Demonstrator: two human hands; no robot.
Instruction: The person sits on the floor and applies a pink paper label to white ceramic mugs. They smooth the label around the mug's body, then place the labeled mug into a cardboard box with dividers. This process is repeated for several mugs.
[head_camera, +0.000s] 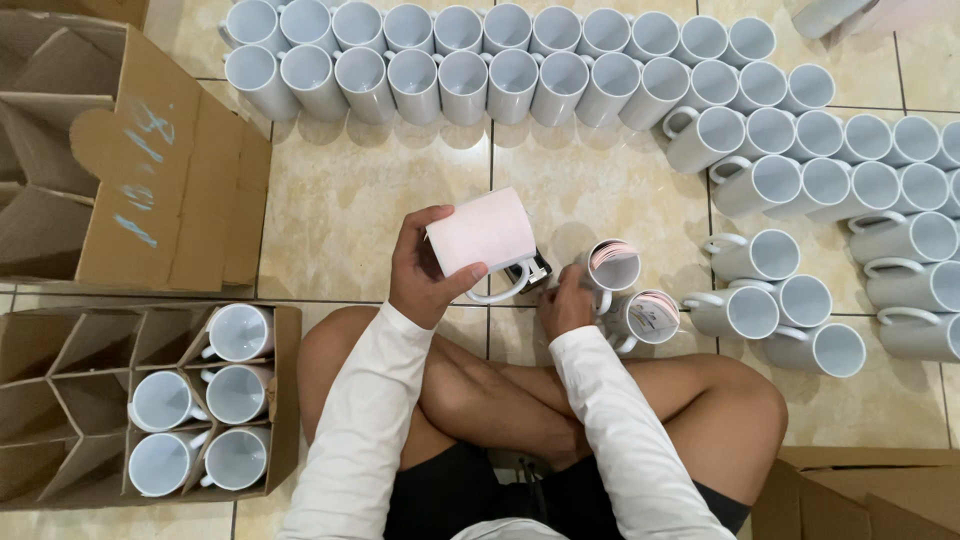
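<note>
The person sits cross-legged on the beige tiled floor (370, 200), wearing long white sleeves. The left hand (425, 270) has its grip closed around a white ceramic mug wrapped in a pale pink sheet (483, 235), held up above the floor in front of the knees, lying on its side with its white handle pointing down toward the lap. The right hand (566, 300) is low by the floor, its fingers curled onto a small dark object (530, 270) just beside the held mug's handle; what that object is cannot be told. Touching this hand on the right are two more white mugs with pink paper curled inside them (628, 290), one behind the other. Further right and along the top edge, many plain white mugs in rows (500, 70) lie or stand close together on the tiles, their open mouths facing the camera. At lower left an open brown cardboard box with cardboard dividers (285, 400) holds five white mugs in its right-hand compartments, while the left compartments hold none. Above it at upper left is a second open brown cardboard box (190, 220), with pale blue handwritten marks on one folded-out flap. A corner of another brown cardboard carton (860, 495) shows at lower right.
</note>
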